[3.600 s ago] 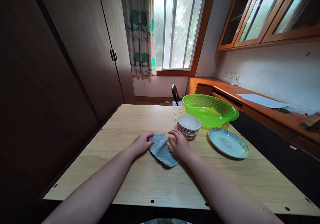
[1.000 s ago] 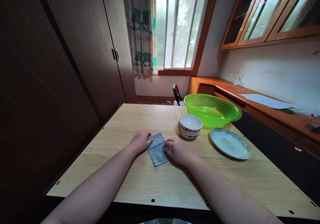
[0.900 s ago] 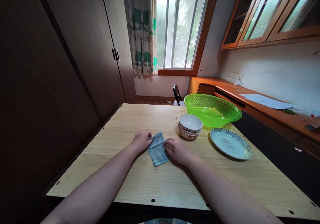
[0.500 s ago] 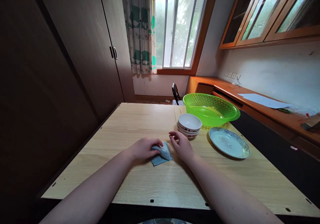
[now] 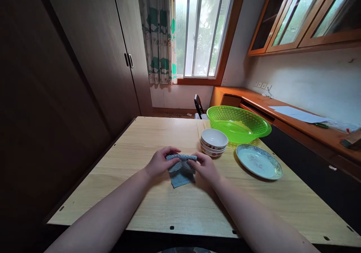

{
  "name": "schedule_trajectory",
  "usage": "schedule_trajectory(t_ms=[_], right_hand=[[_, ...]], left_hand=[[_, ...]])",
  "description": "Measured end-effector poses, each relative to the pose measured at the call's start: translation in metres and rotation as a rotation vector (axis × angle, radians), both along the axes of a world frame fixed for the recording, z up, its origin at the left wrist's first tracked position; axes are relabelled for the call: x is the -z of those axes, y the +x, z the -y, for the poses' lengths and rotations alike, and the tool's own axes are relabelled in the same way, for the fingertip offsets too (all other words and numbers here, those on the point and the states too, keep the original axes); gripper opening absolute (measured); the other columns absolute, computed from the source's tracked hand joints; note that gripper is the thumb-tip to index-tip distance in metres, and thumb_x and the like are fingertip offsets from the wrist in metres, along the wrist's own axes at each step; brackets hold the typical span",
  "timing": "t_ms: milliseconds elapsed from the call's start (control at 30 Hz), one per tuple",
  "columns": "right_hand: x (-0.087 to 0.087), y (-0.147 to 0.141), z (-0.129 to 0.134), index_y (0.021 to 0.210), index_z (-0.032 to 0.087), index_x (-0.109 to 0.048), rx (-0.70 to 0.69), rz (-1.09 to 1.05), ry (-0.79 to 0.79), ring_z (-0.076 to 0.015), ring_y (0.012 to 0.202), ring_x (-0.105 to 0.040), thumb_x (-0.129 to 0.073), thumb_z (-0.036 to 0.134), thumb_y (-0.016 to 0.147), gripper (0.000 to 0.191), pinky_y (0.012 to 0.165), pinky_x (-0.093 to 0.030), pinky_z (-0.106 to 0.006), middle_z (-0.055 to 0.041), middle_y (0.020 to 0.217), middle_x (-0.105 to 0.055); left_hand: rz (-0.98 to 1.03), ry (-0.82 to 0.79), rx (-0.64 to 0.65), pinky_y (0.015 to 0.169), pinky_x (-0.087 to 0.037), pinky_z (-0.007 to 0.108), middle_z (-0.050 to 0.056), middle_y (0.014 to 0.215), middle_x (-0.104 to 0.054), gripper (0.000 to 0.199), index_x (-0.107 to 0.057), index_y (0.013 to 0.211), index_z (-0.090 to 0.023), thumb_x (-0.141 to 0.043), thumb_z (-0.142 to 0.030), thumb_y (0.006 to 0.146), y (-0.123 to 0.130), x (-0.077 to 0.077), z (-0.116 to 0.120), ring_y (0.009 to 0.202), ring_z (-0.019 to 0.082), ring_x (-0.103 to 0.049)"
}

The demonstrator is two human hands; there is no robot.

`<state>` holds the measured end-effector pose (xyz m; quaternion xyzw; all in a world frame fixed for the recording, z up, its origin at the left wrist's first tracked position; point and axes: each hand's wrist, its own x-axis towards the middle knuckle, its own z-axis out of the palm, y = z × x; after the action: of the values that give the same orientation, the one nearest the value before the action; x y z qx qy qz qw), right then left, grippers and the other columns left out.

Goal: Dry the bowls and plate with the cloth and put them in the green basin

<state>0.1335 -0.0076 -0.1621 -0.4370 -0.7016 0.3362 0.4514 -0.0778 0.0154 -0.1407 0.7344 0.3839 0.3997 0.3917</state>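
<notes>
A small blue-grey cloth (image 5: pixel 182 174) is stretched between my two hands over the light wooden table. Its upper edge is raised, and the lower part hangs toward the tabletop. My left hand (image 5: pixel 162 161) pinches the upper left corner between thumb and fingers. At the upper right corner, my right hand (image 5: pixel 207 166) grips the cloth the same way. Just beyond my right hand stands a stack of white bowls (image 5: pixel 214 139) with a patterned outside.
A plate (image 5: pixel 258 162) with a blue patterned rim lies right of the bowls. Behind them sits a large green plastic basket (image 5: pixel 237 132). Chopsticks (image 5: pixel 200 127) lie behind the bowls on the table (image 5: pixel 126 177). A dark wardrobe (image 5: pixel 84 57) stands at the left.
My right hand has come to the cloth and taken its right corner. My left hand has shifted up slightly, and the cloth's folded, bunched top is now lifted and spread.
</notes>
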Motion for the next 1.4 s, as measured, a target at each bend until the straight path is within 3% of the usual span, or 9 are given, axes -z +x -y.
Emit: schedule_trajectory(t_ms=[100,233,333,500,633,800,933,1167,1400], right_hand=[[0.008,-0.001,-0.008,0.091,0.017,-0.063,0.056,-0.125,-0.092,-0.0152,0.067,-0.055,-0.064,0.039,0.079,0.026,0.061,-0.044,-0.027,-0.0023,0.074,-0.062],[0.015,0.002,-0.019,0.109,0.016,-0.061,0.227,0.018,-0.059,-0.0143,0.071,-0.057,-0.059,0.026,0.079,0.032,0.065,-0.047,-0.028,-0.0071,0.092,-0.067],[0.014,0.005,-0.019,0.107,0.016,-0.063,0.257,0.145,-0.030,-0.0148,0.073,-0.058,-0.057,0.026,0.082,0.028,0.068,-0.048,-0.029,-0.0090,0.098,-0.068],[0.006,0.002,-0.006,0.090,0.019,-0.069,0.021,0.459,0.068,-0.0164,0.081,-0.060,-0.060,0.025,0.084,0.013,0.074,-0.046,-0.028,-0.0058,0.090,-0.068],[0.005,-0.002,-0.003,0.093,0.019,-0.069,-0.022,0.653,0.139,-0.0196,0.089,-0.060,-0.071,0.027,0.075,0.020,0.079,-0.044,-0.030,-0.0065,0.095,-0.068],[0.002,0.002,-0.004,0.096,0.019,-0.071,-0.039,0.725,0.116,-0.0205,0.094,-0.060,-0.074,0.034,0.074,0.027,0.082,-0.045,-0.030,-0.0074,0.101,-0.069],[0.001,0.003,-0.002,0.099,0.020,-0.074,-0.058,0.748,0.136,-0.0220,0.101,-0.059,-0.069,0.040,0.079,0.028,0.090,-0.042,-0.032,-0.0071,0.106,-0.070],[0.002,-0.001,-0.003,0.095,0.022,-0.076,0.003,0.765,0.154,-0.0237,0.094,-0.060,-0.063,0.034,0.085,0.020,0.085,-0.043,-0.034,-0.0070,0.102,-0.072],[-0.002,0.002,-0.003,0.097,0.019,-0.072,0.148,0.645,0.088,-0.0215,0.090,-0.063,-0.059,0.028,0.086,0.019,0.078,-0.044,-0.031,-0.0091,0.098,-0.071]], left_hand=[[0.010,-0.038,-0.074,0.084,-0.051,0.035,0.008,0.100,-0.070,0.036,-0.063,0.111,-0.017,-0.065,-0.033,0.078,0.002,0.007,-0.006,0.095,0.022,-0.065],[-0.280,0.033,-0.196,0.097,-0.046,0.039,0.015,0.123,-0.061,0.055,-0.053,0.128,-0.014,-0.066,-0.027,0.076,-0.002,0.023,-0.022,0.109,0.025,-0.060],[-0.431,0.042,-0.207,0.102,-0.041,0.041,0.017,0.130,-0.056,0.056,-0.054,0.129,-0.014,-0.066,-0.027,0.076,-0.009,0.030,-0.029,0.118,0.028,-0.055],[-0.560,0.157,-0.048,0.095,-0.043,0.038,0.009,0.109,-0.067,0.025,-0.069,0.099,-0.021,-0.065,-0.032,0.077,-0.014,0.018,-0.025,0.108,0.026,-0.058],[-0.672,0.197,0.107,0.081,-0.045,0.032,0.004,0.095,-0.069,0.018,-0.068,0.091,-0.023,-0.065,-0.031,0.075,-0.011,0.011,-0.019,0.092,0.022,-0.061],[-0.716,0.184,0.112,0.075,-0.043,0.029,0.004,0.088,-0.070,0.016,-0.067,0.082,-0.021,-0.051,-0.021,0.082,-0.009,0.013,-0.021,0.084,0.018,-0.061],[-0.728,0.191,0.098,0.075,-0.043,0.030,0.005,0.089,-0.069,0.015,-0.067,0.085,-0.021,-0.053,-0.027,0.082,-0.009,0.012,-0.020,0.085,0.020,-0.060],[-0.713,0.200,0.085,0.080,-0.044,0.032,0.007,0.091,-0.069,0.022,-0.070,0.086,-0.022,-0.049,-0.024,0.085,-0.009,0.015,-0.022,0.089,0.022,-0.060],[-0.663,0.176,0.224,0.078,-0.045,0.031,0.006,0.092,-0.070,0.024,-0.071,0.092,-0.023,-0.050,-0.032,0.087,-0.013,0.004,-0.018,0.089,0.021,-0.062]])
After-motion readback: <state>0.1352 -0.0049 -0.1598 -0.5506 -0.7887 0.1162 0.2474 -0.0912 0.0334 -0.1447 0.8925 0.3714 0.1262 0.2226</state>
